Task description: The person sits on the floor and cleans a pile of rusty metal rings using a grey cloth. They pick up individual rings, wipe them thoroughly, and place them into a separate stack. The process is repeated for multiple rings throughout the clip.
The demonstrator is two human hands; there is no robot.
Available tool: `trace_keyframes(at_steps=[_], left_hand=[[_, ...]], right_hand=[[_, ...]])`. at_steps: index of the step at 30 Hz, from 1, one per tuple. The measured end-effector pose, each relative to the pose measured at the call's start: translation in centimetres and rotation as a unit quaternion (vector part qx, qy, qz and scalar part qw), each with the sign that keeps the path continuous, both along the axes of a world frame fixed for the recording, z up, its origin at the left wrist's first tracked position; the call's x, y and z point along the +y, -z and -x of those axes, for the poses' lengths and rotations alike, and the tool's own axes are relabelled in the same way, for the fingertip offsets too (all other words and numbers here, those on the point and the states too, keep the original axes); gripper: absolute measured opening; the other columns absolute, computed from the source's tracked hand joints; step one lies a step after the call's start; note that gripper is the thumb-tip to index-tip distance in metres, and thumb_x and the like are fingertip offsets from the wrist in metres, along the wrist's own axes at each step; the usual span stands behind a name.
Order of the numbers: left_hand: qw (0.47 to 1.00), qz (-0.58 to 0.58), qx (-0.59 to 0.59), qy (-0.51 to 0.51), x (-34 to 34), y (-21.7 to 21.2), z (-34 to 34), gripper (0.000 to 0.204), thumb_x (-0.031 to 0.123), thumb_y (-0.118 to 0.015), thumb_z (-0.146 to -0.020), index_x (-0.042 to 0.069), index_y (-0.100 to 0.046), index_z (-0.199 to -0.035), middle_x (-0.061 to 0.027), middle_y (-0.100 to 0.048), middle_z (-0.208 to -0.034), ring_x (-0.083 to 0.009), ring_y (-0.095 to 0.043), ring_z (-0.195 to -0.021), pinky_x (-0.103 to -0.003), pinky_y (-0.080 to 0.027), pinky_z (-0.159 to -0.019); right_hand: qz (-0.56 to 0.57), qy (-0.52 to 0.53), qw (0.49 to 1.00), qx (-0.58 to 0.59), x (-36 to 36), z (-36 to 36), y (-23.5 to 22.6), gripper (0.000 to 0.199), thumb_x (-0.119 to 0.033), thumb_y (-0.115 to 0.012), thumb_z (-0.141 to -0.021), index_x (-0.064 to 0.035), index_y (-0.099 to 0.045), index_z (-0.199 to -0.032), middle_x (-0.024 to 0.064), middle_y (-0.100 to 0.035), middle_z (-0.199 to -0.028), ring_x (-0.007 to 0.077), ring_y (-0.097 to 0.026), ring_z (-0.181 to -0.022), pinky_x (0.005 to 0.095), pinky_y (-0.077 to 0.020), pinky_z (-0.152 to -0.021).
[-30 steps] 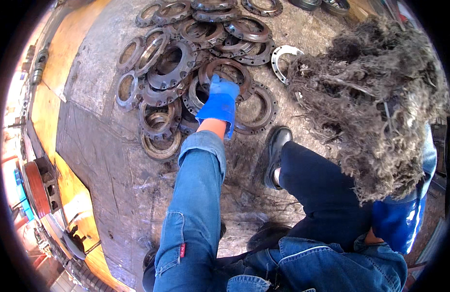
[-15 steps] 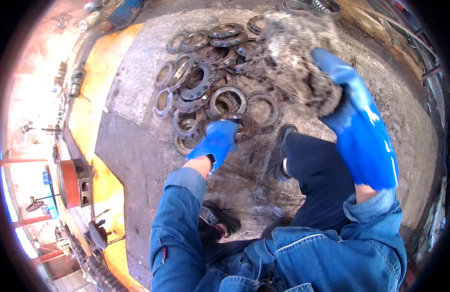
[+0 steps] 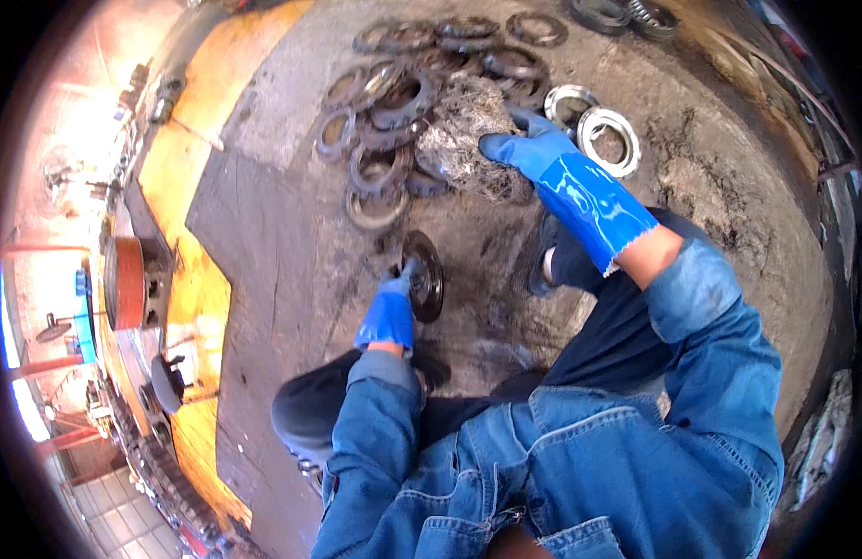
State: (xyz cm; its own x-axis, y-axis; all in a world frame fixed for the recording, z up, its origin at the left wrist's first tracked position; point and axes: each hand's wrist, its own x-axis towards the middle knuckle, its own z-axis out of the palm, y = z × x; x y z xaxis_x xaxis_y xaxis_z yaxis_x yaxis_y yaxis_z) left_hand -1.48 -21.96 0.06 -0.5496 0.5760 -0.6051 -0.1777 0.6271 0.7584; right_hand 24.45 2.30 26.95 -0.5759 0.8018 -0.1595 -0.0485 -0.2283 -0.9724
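Observation:
My left hand (image 3: 390,306), in a blue rubber glove, grips the edge of a dark, greasy metal ring (image 3: 425,279). The ring stands tilted nearly on edge, close to my legs and apart from the pile. My right hand (image 3: 541,154), gloved the same way, closes on a large wad of grey, stringy fibre (image 3: 470,135). That wad hangs over the near right part of a pile of dark toothed metal rings (image 3: 398,98) and hides some of them. Two brighter rings, one (image 3: 610,142) nearer and one (image 3: 570,104) farther, lie just past my right glove.
Oily sheeting (image 3: 263,214) covers the floor, with a yellow strip (image 3: 196,317) along its left. At the far right sit bearing-like parts (image 3: 651,17). A reddish drum (image 3: 125,282) and a dark handle-like part (image 3: 167,382) stand at left. My bent legs (image 3: 603,340) border the work spot.
My left hand has drawn back from the pile toward my body, with a ring in it. The wad in my right hand has swung left and nearer, and my view has shifted.

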Motion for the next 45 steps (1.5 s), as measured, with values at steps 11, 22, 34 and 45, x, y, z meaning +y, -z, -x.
trace_keyframes(at_steps=[11,22,34,45], left_hand=[[0.990,0.027,0.129,-0.042,-0.5,-4.7,1.3,0.054,0.043,-0.059,-0.094,-0.004,-0.059,-0.120,-0.0178,-0.069,-0.105,-0.0257,-0.066,-0.094,-0.034,-0.052,-0.080],[0.988,0.047,0.142,-0.042,-0.5,-4.4,2.1,0.054,0.042,-0.050,-0.098,-0.005,-0.059,-0.122,-0.0233,-0.063,-0.119,-0.0309,-0.060,-0.112,-0.037,-0.045,-0.094],[0.977,0.009,0.209,-0.035,0.5,-4.2,0.4,0.047,0.039,-0.050,-0.098,-0.001,-0.059,-0.123,-0.0212,-0.062,-0.119,-0.0313,-0.060,-0.110,-0.038,-0.045,-0.095],[0.987,0.010,0.143,-0.076,0.6,-3.3,0.4,0.049,0.037,-0.045,-0.101,-0.005,-0.061,-0.118,-0.0176,-0.066,-0.116,-0.0276,-0.062,-0.106,-0.034,-0.048,-0.091]], right_hand=[[-0.258,-0.236,0.869,-0.351,-11.6,5.9,24.1,0.061,-0.016,-0.065,-0.078,-0.0106,-0.050,-0.136,0.0179,-0.058,-0.128,0.0299,-0.058,-0.114,0.0375,-0.0473,-0.096],[-0.695,-0.334,0.618,-0.151,-9.4,13.9,32.1,0.040,-0.018,-0.055,-0.081,-0.0231,-0.061,-0.120,0.0066,-0.042,-0.147,0.0284,-0.044,-0.130,0.0421,-0.0510,-0.075],[0.205,-0.282,0.912,-0.216,-15.8,12.0,27.1,0.037,-0.011,-0.064,-0.078,-0.0005,-0.067,-0.113,0.0152,-0.070,-0.103,0.0240,-0.067,-0.093,0.0325,-0.0514,-0.084],[0.491,0.025,0.859,0.144,-16.1,13.4,33.7,0.029,-0.013,-0.051,-0.093,-0.0019,-0.062,-0.117,0.0156,-0.065,-0.114,0.0253,-0.062,-0.105,0.0369,-0.0463,-0.097]])
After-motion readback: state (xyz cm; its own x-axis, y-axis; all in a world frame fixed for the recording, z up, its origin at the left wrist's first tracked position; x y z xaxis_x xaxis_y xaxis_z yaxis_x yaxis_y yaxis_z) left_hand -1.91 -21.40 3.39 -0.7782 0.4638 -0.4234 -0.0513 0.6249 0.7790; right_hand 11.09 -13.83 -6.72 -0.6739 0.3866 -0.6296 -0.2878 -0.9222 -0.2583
